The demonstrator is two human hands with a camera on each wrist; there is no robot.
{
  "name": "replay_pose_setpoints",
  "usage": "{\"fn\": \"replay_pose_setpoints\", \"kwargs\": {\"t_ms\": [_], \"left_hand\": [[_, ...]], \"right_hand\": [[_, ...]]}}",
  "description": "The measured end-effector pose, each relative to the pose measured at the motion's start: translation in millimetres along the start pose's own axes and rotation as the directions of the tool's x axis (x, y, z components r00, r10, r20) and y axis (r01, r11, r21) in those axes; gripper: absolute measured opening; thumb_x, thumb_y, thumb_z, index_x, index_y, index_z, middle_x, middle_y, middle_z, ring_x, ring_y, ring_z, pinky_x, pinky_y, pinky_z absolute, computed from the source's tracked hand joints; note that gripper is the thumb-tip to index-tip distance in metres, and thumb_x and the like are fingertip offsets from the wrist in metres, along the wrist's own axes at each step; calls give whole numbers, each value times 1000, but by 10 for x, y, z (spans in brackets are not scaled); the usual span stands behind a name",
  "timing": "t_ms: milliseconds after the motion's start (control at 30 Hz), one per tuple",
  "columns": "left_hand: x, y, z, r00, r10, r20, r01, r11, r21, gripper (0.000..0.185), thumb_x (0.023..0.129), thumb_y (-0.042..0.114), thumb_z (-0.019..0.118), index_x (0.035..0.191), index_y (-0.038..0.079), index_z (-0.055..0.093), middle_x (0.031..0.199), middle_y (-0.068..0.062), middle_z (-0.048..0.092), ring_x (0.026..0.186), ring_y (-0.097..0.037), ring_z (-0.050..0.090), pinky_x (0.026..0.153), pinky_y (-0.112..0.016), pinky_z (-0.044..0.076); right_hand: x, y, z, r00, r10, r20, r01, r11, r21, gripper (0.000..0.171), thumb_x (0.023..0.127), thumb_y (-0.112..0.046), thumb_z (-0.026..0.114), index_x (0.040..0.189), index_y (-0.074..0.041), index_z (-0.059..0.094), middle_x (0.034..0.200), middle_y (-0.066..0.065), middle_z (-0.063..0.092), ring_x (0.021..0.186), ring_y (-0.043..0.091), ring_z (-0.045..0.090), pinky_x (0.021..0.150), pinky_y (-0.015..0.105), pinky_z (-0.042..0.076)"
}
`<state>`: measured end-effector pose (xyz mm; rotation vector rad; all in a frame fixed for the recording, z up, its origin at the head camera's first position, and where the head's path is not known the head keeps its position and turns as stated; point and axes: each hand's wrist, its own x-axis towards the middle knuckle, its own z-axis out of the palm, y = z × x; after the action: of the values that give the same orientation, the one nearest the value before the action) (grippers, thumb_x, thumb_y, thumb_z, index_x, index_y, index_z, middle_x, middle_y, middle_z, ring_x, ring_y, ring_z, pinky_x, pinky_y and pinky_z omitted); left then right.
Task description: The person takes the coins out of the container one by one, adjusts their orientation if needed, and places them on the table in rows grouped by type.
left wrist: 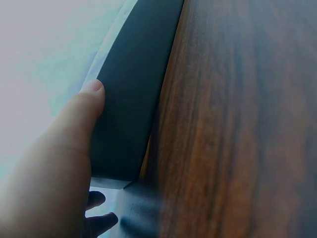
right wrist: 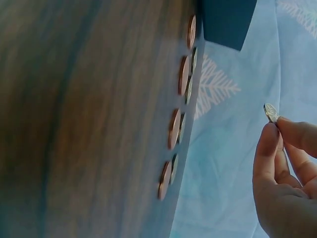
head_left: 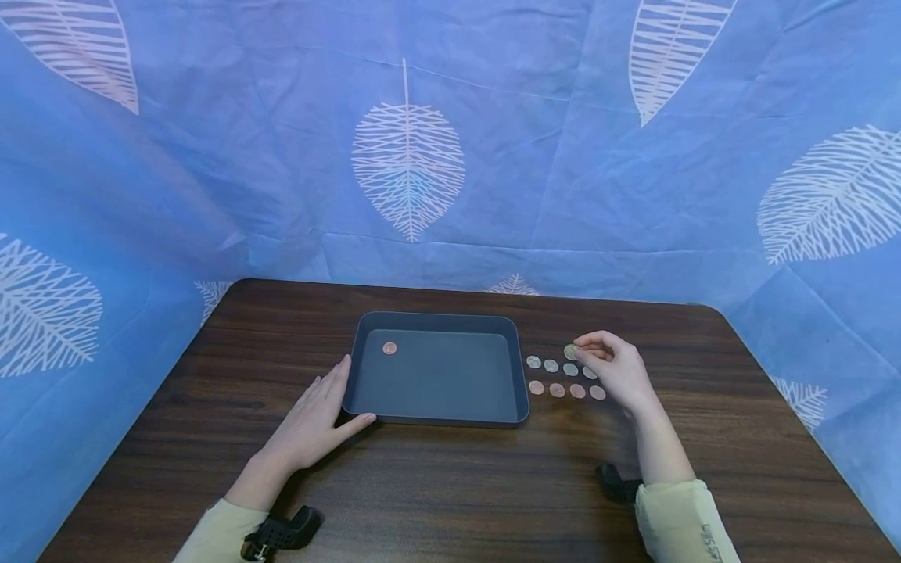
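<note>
Between thumb and fingertips my right hand [head_left: 615, 367] pinches a gold-coloured coin [right wrist: 270, 112], raised off the table beyond the coin rows. Beneath and beside that hand lie a row of silver coins [head_left: 551, 365] and a nearer row of copper coins [head_left: 557, 390]. My left hand [head_left: 313, 418] rests with straight, spread fingers at the left end of a dark grey rectangular tray [head_left: 436, 420]. In the left wrist view its thumb [left wrist: 93, 88] touches the tray's outer wall. One copper coin [head_left: 389, 348] lies inside the tray, toward its far left.
Everything stands on a dark wood-grain table [head_left: 450, 493] with rounded far corners. A blue cloth with white leaf prints [head_left: 408, 164] hangs behind and at both sides. Each wrist wears a black strap device [head_left: 285, 532]. The coin rows lie just right of the tray.
</note>
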<state>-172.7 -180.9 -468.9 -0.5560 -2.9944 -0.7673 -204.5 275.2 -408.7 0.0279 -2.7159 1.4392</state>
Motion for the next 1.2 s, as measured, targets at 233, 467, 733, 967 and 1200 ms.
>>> {"fn": "replay_pose_setpoints", "kwargs": {"t_ms": [233, 467, 733, 967, 1200], "left_hand": [[1, -5, 5, 1000, -2, -2, 2, 1000, 0, 105, 85, 73, 44, 154, 5, 4, 158, -15, 14, 143, -31, 19, 112, -55, 16], [1, -9, 0, 1000, -4, 6, 4, 1000, -7, 105, 85, 73, 45, 154, 5, 4, 158, -14, 13, 143, -31, 18, 112, -55, 15], [7, -12, -6, 1000, -1, 11, 1, 1000, -10, 104, 86, 71, 47, 154, 5, 4, 158, -14, 13, 143, -31, 18, 112, -55, 15], [15, -8, -2, 1000, -5, 7, 5, 1000, -6, 105, 85, 72, 46, 154, 5, 4, 158, -14, 13, 143, -31, 18, 112, -55, 15], [13, -6, -8, 1000, -10, 8, 10, 1000, -6, 104, 86, 70, 48, 154, 5, 4, 158, -14, 13, 143, -30, 18, 112, -54, 15]], "right_hand": [[-34, 89, -100, 999, 32, -3, -32, 999, -10, 37, 97, -29, 59, 120, -1, 59, 113, 16, 61, 95, 13, 61, 84, 39, 51], [-47, 196, -175, 998, 55, -24, -57, 997, -54, 35, 97, -27, 58, 120, 0, 59, 113, 17, 61, 90, 3, 59, 81, 37, 51], [-60, 300, -224, 991, 90, -96, -105, 979, -172, 31, 97, -24, 56, 116, 0, 61, 109, 18, 63, 91, 18, 62, 78, 42, 49], [-70, 326, -260, 986, 133, -97, -149, 971, -186, 30, 97, -19, 55, 117, 2, 60, 109, 20, 62, 94, 26, 62, 74, 38, 49], [-58, 356, -268, 984, 141, -107, -164, 954, -252, 24, 96, -14, 56, 112, 4, 62, 102, 19, 65, 89, 29, 62, 73, 40, 46]]}}
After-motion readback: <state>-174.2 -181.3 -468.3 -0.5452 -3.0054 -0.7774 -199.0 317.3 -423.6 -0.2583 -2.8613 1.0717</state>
